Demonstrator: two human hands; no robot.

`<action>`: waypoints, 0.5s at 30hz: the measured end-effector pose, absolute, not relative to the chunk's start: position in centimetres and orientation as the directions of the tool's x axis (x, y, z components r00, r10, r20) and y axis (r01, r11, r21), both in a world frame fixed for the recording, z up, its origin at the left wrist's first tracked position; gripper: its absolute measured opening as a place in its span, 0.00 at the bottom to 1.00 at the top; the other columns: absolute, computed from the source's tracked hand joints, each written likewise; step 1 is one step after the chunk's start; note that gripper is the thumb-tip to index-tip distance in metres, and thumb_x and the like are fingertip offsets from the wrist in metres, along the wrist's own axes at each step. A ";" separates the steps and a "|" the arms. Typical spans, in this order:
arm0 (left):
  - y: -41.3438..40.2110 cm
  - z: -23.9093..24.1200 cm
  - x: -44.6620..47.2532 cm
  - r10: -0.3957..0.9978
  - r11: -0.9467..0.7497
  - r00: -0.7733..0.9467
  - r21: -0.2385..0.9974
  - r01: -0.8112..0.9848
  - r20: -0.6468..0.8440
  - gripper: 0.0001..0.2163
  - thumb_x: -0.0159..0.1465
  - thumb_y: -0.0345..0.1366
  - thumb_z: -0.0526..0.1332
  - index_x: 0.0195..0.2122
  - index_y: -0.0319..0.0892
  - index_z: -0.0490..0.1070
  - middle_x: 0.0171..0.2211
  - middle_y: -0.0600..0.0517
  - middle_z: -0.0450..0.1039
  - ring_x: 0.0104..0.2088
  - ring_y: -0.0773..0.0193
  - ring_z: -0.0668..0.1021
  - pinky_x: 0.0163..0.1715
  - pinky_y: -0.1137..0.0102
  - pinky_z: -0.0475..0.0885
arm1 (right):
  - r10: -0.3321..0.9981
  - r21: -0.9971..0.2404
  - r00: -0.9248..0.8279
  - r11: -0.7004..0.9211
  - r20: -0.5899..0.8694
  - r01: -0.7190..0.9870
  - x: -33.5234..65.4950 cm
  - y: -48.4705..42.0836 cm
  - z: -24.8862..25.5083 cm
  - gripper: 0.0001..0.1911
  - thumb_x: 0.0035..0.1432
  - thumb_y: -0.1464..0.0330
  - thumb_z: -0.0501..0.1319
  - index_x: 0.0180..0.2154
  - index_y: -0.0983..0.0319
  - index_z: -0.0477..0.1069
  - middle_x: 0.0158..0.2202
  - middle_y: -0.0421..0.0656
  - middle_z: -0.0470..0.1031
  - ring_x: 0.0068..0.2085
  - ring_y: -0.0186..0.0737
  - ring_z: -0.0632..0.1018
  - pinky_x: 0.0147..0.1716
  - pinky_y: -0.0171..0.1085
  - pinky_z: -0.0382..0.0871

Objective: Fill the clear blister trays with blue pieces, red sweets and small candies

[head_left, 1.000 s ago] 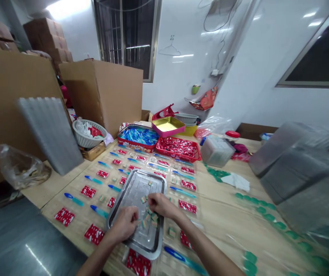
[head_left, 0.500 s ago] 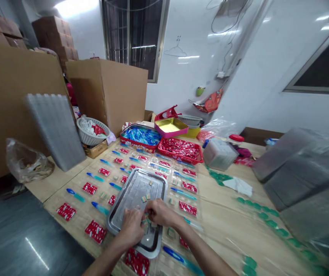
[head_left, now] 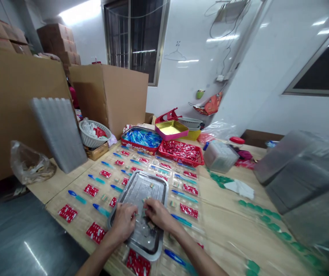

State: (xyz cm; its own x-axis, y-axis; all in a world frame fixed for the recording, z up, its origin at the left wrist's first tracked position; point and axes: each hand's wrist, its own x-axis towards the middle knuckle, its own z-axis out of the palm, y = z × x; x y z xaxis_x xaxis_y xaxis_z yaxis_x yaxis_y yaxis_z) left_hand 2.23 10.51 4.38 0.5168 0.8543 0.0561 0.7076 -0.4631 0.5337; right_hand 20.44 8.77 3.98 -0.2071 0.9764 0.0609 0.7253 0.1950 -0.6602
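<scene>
A silver metal tray (head_left: 137, 188) lies tilted in my view, with several small beige-and-green striped blocks (head_left: 152, 186) loose in it. Over its left side my left hand (head_left: 124, 221) is closed, thumb and fingers pinching a small striped block at the tips. My right hand (head_left: 157, 215) reaches down at the tray's middle with fingers curled together among the blocks; what they hold is hidden. Around the tray, clear plastic packs hold blue pens (head_left: 100, 209) and red patterned packets (head_left: 95, 232), some with a striped block.
Behind the packs stand a tin of blue pens (head_left: 143, 138) and a red basket of red packets (head_left: 181, 151). Clear plastic stacks (head_left: 302, 188) stand on the right, green discs (head_left: 273, 226) before them. A white basket (head_left: 93, 134) and cardboard boxes (head_left: 124, 96) are on the left.
My hands have moved apart; the left has drawn back to the left, away from the right. The right stays over the blocks. The view has shifted slightly.
</scene>
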 end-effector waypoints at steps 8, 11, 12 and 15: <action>10.4 1.9 2.1 0.838 -0.497 0.536 0.539 0.680 0.096 0.11 0.54 0.24 0.53 0.35 0.42 0.69 0.37 0.49 0.74 0.42 0.57 0.72 0.46 0.62 0.57 | 0.986 -0.702 -0.145 0.163 0.087 0.693 18.2 8.3 2.3 0.10 0.49 0.79 0.54 0.32 0.62 0.68 0.33 0.43 0.72 0.38 0.41 0.71 0.38 0.36 0.61; 10.5 1.4 2.0 0.867 -0.418 0.498 0.573 0.705 0.020 0.13 0.52 0.25 0.55 0.37 0.43 0.68 0.35 0.50 0.74 0.40 0.59 0.73 0.44 0.64 0.59 | 0.984 -0.719 -0.158 0.170 0.084 0.674 18.2 7.9 2.3 0.10 0.48 0.79 0.54 0.32 0.62 0.69 0.32 0.42 0.72 0.37 0.40 0.71 0.37 0.36 0.61; 10.5 1.4 2.0 0.874 -0.395 0.487 0.577 0.715 -0.005 0.14 0.51 0.25 0.55 0.38 0.43 0.68 0.34 0.51 0.74 0.39 0.59 0.73 0.43 0.65 0.60 | 0.982 -0.721 -0.166 0.178 0.088 0.669 18.2 7.8 2.4 0.11 0.47 0.79 0.54 0.32 0.62 0.69 0.32 0.42 0.72 0.37 0.40 0.71 0.37 0.36 0.61; 10.5 1.7 2.1 0.885 -0.345 0.462 0.579 0.739 -0.063 0.16 0.50 0.26 0.57 0.41 0.43 0.68 0.32 0.53 0.73 0.38 0.59 0.73 0.41 0.66 0.60 | 0.976 -0.708 -0.197 0.202 0.090 0.676 18.4 7.4 3.0 0.14 0.43 0.80 0.54 0.33 0.63 0.69 0.31 0.41 0.71 0.36 0.39 0.70 0.37 0.35 0.61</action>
State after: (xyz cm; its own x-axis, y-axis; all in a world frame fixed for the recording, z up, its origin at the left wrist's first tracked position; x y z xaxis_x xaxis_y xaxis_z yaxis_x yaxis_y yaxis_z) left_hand 2.15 10.55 1.69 0.4622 0.8845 -0.0633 0.7386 -0.3445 0.5794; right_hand 18.36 7.44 2.98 -0.1975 0.9762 0.0897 0.6763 0.2019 -0.7085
